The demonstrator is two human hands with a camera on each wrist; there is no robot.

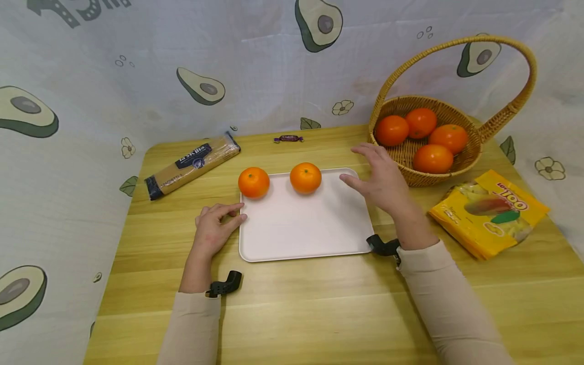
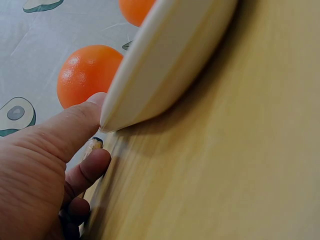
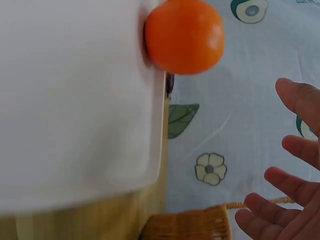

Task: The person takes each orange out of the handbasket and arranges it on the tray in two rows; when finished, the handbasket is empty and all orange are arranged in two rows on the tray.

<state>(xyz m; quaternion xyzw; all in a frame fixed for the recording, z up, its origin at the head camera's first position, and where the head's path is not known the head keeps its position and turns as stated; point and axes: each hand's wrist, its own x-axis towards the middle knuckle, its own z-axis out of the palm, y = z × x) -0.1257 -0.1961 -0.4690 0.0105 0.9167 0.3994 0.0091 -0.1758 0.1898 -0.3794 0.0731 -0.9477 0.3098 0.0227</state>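
Observation:
A white tray lies on the table with two oranges at its back edge. One orange sits at the back left corner, the other orange near the middle. My left hand holds the tray's left rim, thumb and forefinger at the edge; in the left wrist view the thumb meets the rim and the other fingers curl below it. Above the tray's back right corner, my right hand is held with fingers spread and nothing in it, between the tray and the wicker basket.
Several oranges lie in the tall-handled basket. In front of it is a yellow snack bag. A spaghetti pack lies at the back left, and a wrapped candy behind the tray. A patterned cloth hangs behind the table.

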